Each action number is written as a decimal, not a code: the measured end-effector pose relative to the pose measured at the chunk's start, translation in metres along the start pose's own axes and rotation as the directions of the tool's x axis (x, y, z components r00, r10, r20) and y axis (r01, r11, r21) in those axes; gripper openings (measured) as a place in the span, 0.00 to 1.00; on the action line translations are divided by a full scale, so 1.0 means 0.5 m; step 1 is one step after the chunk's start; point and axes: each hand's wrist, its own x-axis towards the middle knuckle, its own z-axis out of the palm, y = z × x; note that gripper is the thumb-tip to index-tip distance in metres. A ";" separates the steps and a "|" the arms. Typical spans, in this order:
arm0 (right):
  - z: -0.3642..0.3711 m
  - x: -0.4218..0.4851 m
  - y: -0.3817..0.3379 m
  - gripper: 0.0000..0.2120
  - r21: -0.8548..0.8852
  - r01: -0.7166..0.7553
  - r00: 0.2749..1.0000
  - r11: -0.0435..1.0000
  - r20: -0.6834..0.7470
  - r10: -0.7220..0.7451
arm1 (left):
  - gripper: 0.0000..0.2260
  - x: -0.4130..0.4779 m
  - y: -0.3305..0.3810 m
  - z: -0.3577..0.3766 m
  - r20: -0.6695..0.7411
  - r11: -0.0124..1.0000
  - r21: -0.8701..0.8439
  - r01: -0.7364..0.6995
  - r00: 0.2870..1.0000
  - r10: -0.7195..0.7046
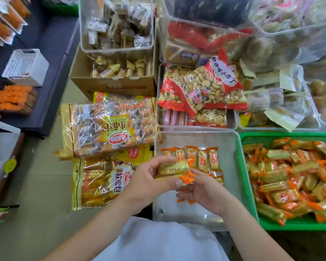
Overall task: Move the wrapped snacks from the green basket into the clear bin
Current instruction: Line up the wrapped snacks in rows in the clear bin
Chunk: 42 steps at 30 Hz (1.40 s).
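The green basket (242,166), heaped with wrapped snacks (290,176), lies right of the fingers; the clear bin (229,146) sits beneath them, a row of packets (201,157) just beyond the fingertips; the left hand (149,178) pinches a stack of snacks (170,167) between thumb and curled fingers; the right hand (202,192) curls round another packet (183,199), its thumb by the stack's orange end.

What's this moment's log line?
left hand grips wrapped snacks | right hand grips another | clear bin partly filled | green basket holds many

Orange and yellow wrappers are shown on the snacks (275,178) in the green basket (242,166); the near bin (231,166) is clear, the far-left crate (24,66) white and perforated.
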 end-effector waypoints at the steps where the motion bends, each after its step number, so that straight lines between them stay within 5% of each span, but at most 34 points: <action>1: -0.015 -0.005 0.002 0.17 0.027 0.030 1.000 0.999 -0.010 -0.030 | 0.24 0.003 -0.002 0.000 -0.014 0.999 0.031 -0.011 1.000 0.012; 5: -0.046 -0.032 0.000 0.19 -0.043 0.156 0.988 0.987 -0.007 -0.157 | 0.20 0.009 -0.011 -0.004 -0.057 0.976 0.195 -0.096 0.992 0.109; 10: -0.037 -0.051 -0.008 0.15 -0.274 0.193 0.926 0.942 -0.266 -0.267 | 0.17 0.005 -0.018 -0.028 -0.222 0.944 0.324 -0.066 0.964 0.144; 15: -0.006 -0.073 -0.013 0.12 -0.364 0.266 0.858 0.893 -0.333 -0.391 | 0.14 0.001 -0.036 -0.038 -0.253 0.933 0.357 -0.045 0.957 0.143; 23: 0.036 -0.087 -0.011 0.29 -0.359 0.262 0.933 0.896 -0.144 -0.331 | 0.14 -0.004 -0.059 0.003 -0.046 0.798 0.576 -0.180 0.967 0.252; 27: 0.036 -0.078 -0.009 0.24 -0.415 0.275 0.926 0.867 -0.128 -0.355 | 0.12 -0.005 -0.061 -0.006 -0.075 0.823 0.538 -0.184 0.962 0.264; 31: 0.032 -0.060 -0.012 0.13 -0.549 0.200 0.875 0.812 -0.273 -0.401 | 0.11 -0.012 -0.060 -0.027 -0.131 0.873 0.469 -0.134 0.967 0.219; 42: 0.010 0.008 -0.012 0.17 -0.476 0.086 0.881 0.875 -0.374 -0.290 | 0.13 -0.030 -0.063 -0.075 -0.290 0.936 0.349 -0.046 0.945 0.155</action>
